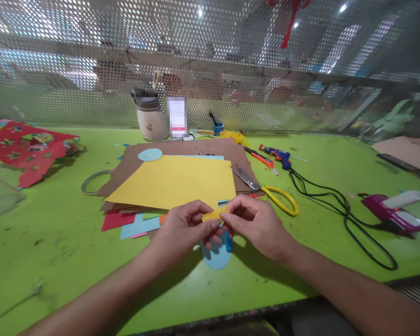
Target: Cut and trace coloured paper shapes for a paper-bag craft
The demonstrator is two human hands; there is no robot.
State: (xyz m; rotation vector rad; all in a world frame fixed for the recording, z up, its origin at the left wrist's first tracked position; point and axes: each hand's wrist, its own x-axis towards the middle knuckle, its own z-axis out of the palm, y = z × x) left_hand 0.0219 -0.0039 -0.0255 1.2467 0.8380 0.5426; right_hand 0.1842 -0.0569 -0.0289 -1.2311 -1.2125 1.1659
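Near the middle of the table's (73,261) front edge, the left hand (189,226) and right hand (261,226) pinch opposite ends of a small yellow strip (212,215) between thumbs and fingers, a two-sided grip that probably keeps so slight a piece steady. Beneath them, towards that same edge, lies a pale blue disc (217,259), seemingly kept close for easy reach. Farther towards the back edge, a large yellow sheet (182,182) rests on brown board (129,161), while the scissors (280,199) point their handles towards the right edge, perhaps for convenient pickup.
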